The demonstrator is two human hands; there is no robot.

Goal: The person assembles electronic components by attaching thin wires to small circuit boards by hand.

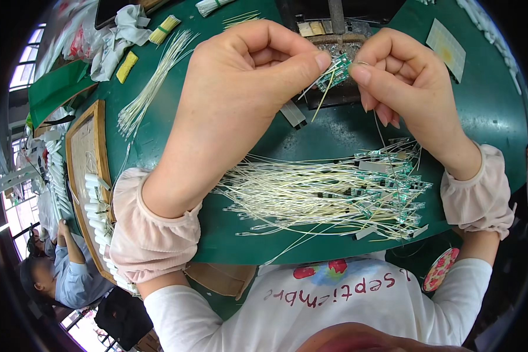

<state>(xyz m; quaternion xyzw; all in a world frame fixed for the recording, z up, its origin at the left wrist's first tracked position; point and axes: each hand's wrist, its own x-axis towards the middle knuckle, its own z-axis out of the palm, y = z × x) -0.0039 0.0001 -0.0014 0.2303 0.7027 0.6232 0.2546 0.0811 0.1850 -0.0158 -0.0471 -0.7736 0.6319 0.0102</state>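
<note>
My left hand [234, 88] pinches a small green circuit board [332, 75] between thumb and forefinger. A white wire and a yellow wire [322, 102] stick out from the board. Close on its right, my right hand [408, 82] is closed, thumb against forefinger, on a thin grey wire [378, 126] that hangs down below the fingers. Whether that wire's tip touches the board I cannot tell. Below both hands lies a wide pile of pale wires [293, 188] with small green boards [396, 188] at its right end.
Behind the board, a grey metal rod [337, 16] stands over a speckled metal holder. A wire bundle [158, 88], a yellow sponge [127, 67] and a wooden frame [101, 146] are at left. A pale sheet [446, 50] lies at right. Another person [73, 267] sits far left.
</note>
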